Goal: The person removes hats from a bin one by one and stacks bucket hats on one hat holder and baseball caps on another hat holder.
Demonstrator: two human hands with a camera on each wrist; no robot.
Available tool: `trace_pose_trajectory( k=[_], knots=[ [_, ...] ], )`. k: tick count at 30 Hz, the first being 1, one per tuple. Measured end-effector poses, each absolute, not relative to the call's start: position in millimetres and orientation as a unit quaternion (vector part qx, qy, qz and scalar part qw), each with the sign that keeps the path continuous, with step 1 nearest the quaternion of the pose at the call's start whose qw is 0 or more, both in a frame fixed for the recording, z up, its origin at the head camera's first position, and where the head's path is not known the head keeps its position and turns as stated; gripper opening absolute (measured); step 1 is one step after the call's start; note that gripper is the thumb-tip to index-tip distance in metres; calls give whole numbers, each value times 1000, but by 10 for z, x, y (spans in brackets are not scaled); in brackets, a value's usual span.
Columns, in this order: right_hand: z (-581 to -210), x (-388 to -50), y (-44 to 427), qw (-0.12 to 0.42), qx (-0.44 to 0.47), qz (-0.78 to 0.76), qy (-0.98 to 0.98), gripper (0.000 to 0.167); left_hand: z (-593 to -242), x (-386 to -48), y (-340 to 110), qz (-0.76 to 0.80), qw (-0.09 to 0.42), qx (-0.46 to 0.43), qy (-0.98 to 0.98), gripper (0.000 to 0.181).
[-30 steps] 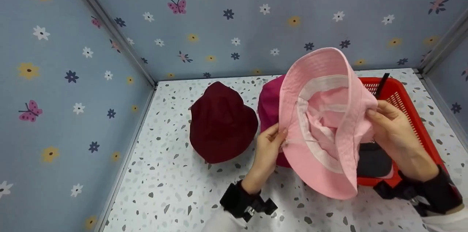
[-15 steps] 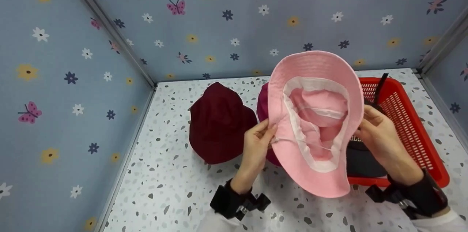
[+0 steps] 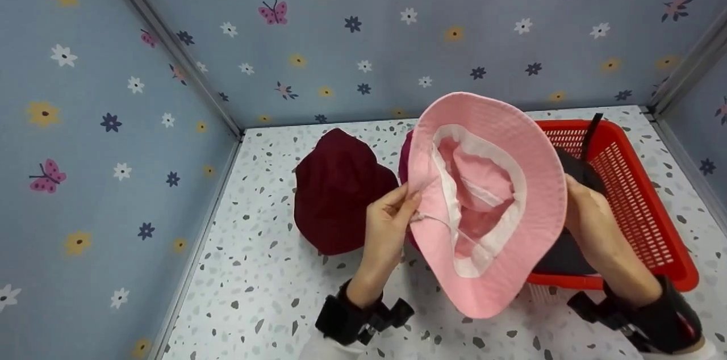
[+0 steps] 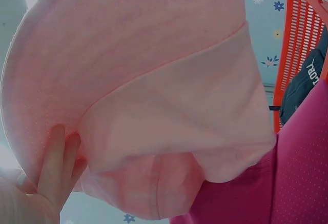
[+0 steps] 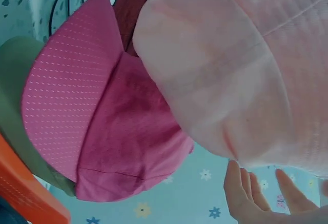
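A pink bucket hat [image 3: 483, 189] hangs above the table with its inside facing me, showing a white sweatband and a thin cord. My left hand [image 3: 389, 218] pinches the left brim, thumb in front; its fingers [image 4: 59, 157] lie against the brim's underside in the left wrist view. My right hand [image 3: 593, 229] is at the right edge, partly behind the brim. From the right wrist, its fingertips [image 5: 234, 170] touch the hat with the thumb held apart. A dark maroon bucket hat [image 3: 341, 189] lies left on the table. Behind the pink hat is a magenta hat [image 5: 128, 126], mostly hidden from above.
A red plastic basket [image 3: 636, 195] stands at the right, holding a black cap [image 3: 568, 255] with lettering seen from the left wrist. A green hat [image 5: 31, 116] shows beside the magenta one. Flower-patterned walls [image 3: 318, 25] bound the speckled table [image 3: 255, 269].
The pink hat has shifted left and turned, its opening now tilting the other way. Both hands moved left with it, and the right hand's fingers slipped behind the brim.
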State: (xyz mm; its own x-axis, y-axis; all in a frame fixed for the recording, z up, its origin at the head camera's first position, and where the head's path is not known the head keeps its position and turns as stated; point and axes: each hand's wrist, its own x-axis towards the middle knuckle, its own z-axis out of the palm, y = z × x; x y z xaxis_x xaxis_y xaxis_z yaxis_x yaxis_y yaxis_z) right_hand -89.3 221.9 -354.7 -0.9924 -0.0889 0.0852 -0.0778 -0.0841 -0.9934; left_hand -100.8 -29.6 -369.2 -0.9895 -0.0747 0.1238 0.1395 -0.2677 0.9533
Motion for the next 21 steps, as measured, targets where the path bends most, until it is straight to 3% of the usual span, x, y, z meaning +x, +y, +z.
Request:
trace_pose_trajectory(
  k=[9,21],
  knots=[
    [-3488,-874,2145,3,-88,-599,796,35,-3613,-984,-442,-808,68,-38,-584,30],
    [-3546,-1089,2063,31,-91,-655,749,31,-3598,-1009,-725,-777,55,-35,-626,29]
  ],
)
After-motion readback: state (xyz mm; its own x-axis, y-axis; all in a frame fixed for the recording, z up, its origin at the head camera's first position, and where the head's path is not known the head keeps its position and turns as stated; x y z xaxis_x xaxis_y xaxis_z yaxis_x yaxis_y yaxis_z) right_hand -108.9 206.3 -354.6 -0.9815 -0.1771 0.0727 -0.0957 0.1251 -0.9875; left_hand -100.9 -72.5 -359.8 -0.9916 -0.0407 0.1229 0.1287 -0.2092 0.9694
